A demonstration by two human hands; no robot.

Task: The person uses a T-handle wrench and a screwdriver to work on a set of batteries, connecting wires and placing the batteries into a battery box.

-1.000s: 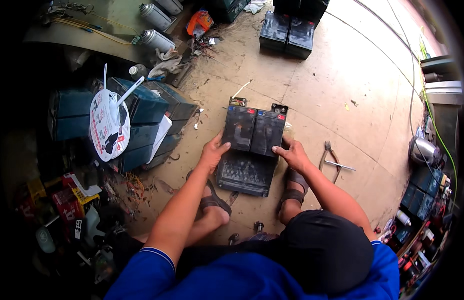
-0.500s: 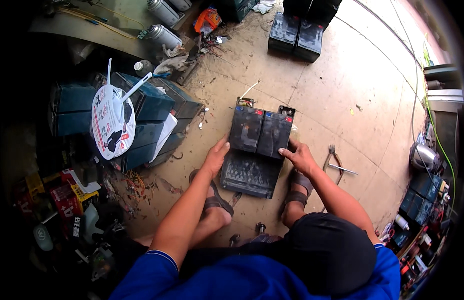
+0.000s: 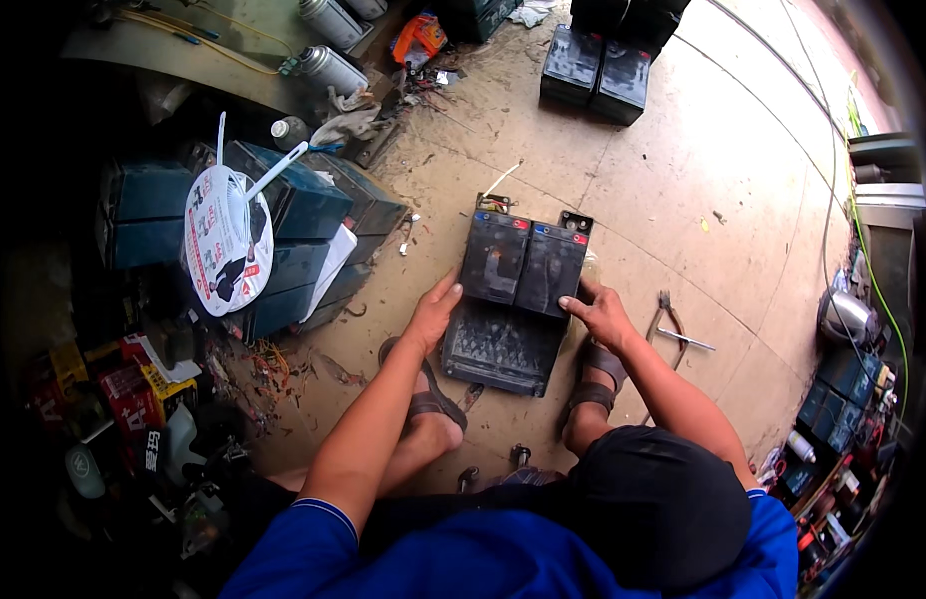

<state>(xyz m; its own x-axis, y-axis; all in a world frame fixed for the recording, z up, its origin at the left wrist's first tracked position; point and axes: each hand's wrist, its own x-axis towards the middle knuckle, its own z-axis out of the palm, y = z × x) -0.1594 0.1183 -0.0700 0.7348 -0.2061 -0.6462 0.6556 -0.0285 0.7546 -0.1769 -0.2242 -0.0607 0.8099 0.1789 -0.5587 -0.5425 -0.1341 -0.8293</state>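
Observation:
A black plastic battery case (image 3: 495,349) lies on the floor between my feet. Two dark block-shaped batteries (image 3: 495,262) sit side by side in its far half, with red and blue terminal marks at their far ends. The near half shows a ribbed, dusty bottom. My left hand (image 3: 435,314) grips the case's left wall, thumb on top and fingertips hidden. At the right wall my right hand (image 3: 601,311) is closed round the side, its thumb against the right battery's near corner. A pale wire (image 3: 503,178) sticks up from the case's far left corner.
Pliers (image 3: 665,324) and a screwdriver (image 3: 687,339) lie right of my right foot. More batteries (image 3: 595,72) stand at the far side. On the left, stacked green batteries (image 3: 293,200) carry a round hand fan (image 3: 221,245). Spray cans (image 3: 328,70) stand at the upper left.
The view has shifted very slightly. Both hands keep the same hold on the case, and the batteries in it have not visibly moved.

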